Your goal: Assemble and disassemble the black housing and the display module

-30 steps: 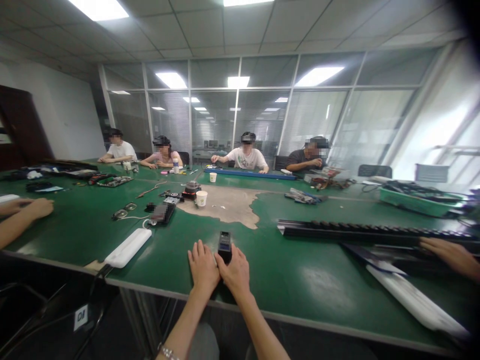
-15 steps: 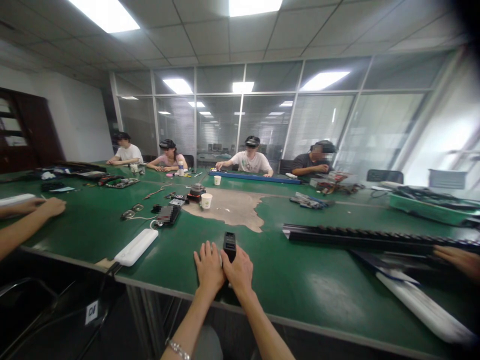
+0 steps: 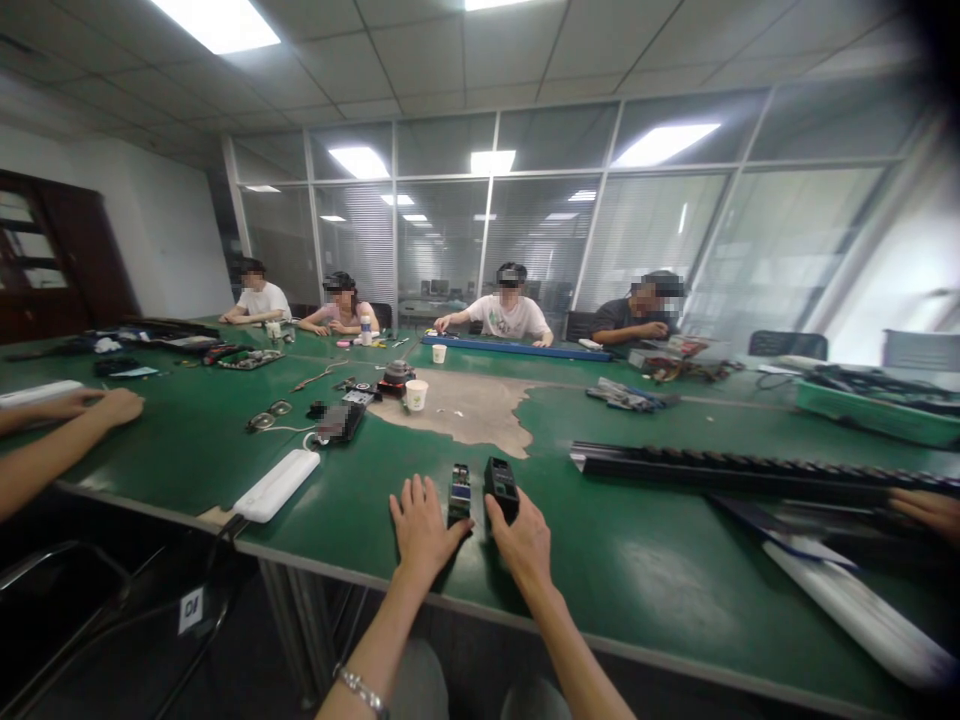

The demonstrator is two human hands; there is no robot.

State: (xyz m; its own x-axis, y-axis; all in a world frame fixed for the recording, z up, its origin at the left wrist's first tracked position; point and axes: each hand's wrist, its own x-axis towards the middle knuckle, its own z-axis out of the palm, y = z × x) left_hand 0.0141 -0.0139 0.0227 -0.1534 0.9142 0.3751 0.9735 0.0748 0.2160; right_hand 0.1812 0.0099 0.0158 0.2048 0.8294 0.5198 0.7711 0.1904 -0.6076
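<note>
A black plastic housing [image 3: 501, 482] with openings in its top is in my right hand [image 3: 525, 540], gripped between thumb and fingers. Just left of it stands a narrow electronic module [image 3: 460, 488] with a circuit board and a small blue part, on the green table [image 3: 600, 560]. My left hand [image 3: 422, 535] lies beside this module with its fingers spread; the thumb reaches across the module's near end, perhaps touching it. A gap separates housing and module.
A white power strip [image 3: 277, 485] lies to the left, near glasses [image 3: 270, 415] and a paper cup [image 3: 416, 395]. Rightward are a long black rail [image 3: 712, 470], a green basket [image 3: 877, 410] and a co-worker's hand [image 3: 926, 508]. Another person's hands [image 3: 112, 405] rest at far left.
The black housing has come off the module and moved right in my right hand. The module now stands bare beside my left hand, whose thumb has swung out.
</note>
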